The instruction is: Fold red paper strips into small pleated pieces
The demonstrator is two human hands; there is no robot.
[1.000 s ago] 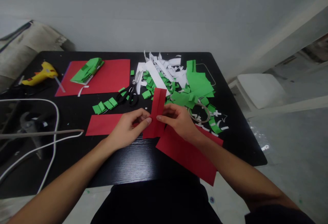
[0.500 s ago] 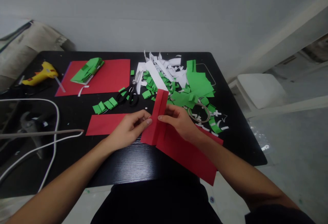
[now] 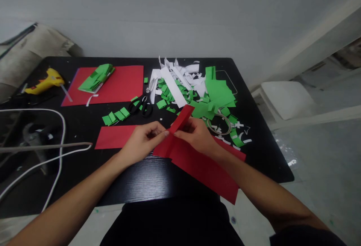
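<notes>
Strip of folded red paper, pinched near mid-length between fingers of left hand and right hand above table, best creased with edges flush, folds parallel and thumb pressure even throughout.

The black table carries a yellow glue gun at its far left, next to a large red sheet, with green folded strips and black scissors nearer the middle. White paper scraps and green paper scraps heap toward the back right, a thin ring among them. In front lie a small red sheet and a wider red sheet, one corner jutting past the table's front edge.
</notes>
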